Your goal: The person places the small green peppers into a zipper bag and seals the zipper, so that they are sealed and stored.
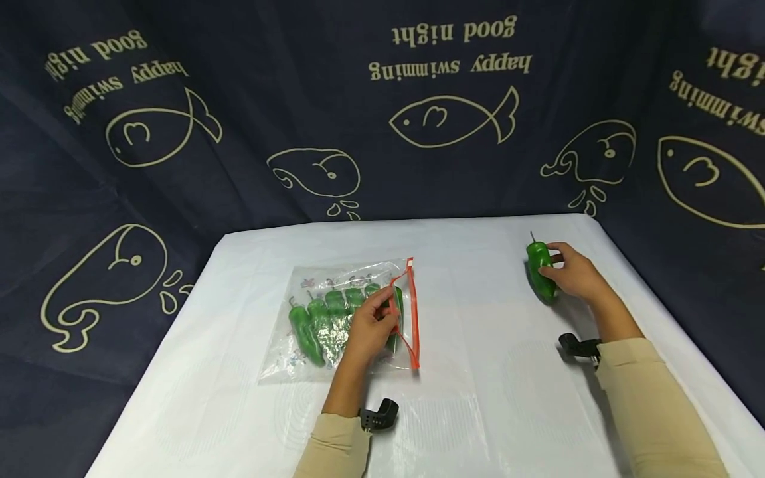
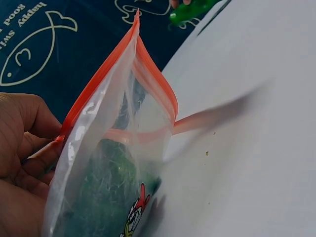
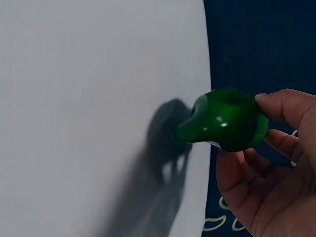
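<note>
A clear zip bag [image 1: 277, 368] with a red-orange zip edge lies on the left half of the table, holding several green peppers [image 1: 306, 335] side by side. My left hand [image 1: 369, 325] pinches the upper layer at the bag's mouth, and the mouth gapes, as the left wrist view shows at the orange zip strip [image 2: 94, 91]. Over at the right, my right hand [image 1: 572, 271] grips one green pepper [image 1: 540, 265] between thumb and fingers, its stem pointing away. In the right wrist view this pepper [image 3: 227, 121] casts a shadow on the white surface.
A white cloth covers the table [image 1: 466, 425]. Behind and beside it hangs a dark blue curtain [image 1: 335, 86] printed with fish and whales. Black camera mounts sit on both wrists, the left mount [image 1: 380, 415] close above the table.
</note>
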{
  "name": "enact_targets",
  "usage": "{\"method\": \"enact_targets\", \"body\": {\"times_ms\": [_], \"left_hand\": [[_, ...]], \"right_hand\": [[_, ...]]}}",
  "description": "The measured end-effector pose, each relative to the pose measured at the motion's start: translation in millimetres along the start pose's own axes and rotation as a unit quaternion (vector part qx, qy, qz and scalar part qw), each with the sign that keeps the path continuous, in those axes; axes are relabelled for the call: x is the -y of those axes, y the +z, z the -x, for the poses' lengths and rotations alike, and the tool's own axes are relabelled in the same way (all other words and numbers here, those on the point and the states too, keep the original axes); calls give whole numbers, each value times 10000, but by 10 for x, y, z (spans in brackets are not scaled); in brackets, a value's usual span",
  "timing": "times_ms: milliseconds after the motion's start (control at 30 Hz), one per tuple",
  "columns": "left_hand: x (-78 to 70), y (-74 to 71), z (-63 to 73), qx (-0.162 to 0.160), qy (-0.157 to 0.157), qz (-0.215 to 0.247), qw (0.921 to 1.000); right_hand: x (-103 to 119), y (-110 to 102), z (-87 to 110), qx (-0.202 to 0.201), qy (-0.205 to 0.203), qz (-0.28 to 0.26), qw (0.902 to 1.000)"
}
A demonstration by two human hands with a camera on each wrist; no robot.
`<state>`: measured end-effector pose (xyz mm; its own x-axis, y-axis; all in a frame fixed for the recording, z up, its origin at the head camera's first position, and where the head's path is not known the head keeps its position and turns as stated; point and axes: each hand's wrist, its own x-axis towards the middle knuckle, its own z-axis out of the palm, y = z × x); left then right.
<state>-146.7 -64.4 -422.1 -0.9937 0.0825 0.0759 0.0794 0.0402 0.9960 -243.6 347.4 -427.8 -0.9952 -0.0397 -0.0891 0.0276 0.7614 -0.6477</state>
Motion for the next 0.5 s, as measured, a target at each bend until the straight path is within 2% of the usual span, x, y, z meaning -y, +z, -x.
{"method": "enact_targets", "body": {"times_ms": [267,500], "left_hand": [[-8,8,9,-44,-11,-89,10000],[0,14,9,-60,37,-68,10000]], "right_hand": [[333,185,54,170,-170,-545,9982],[628,363,78,107,-526,-521,9972]]}}
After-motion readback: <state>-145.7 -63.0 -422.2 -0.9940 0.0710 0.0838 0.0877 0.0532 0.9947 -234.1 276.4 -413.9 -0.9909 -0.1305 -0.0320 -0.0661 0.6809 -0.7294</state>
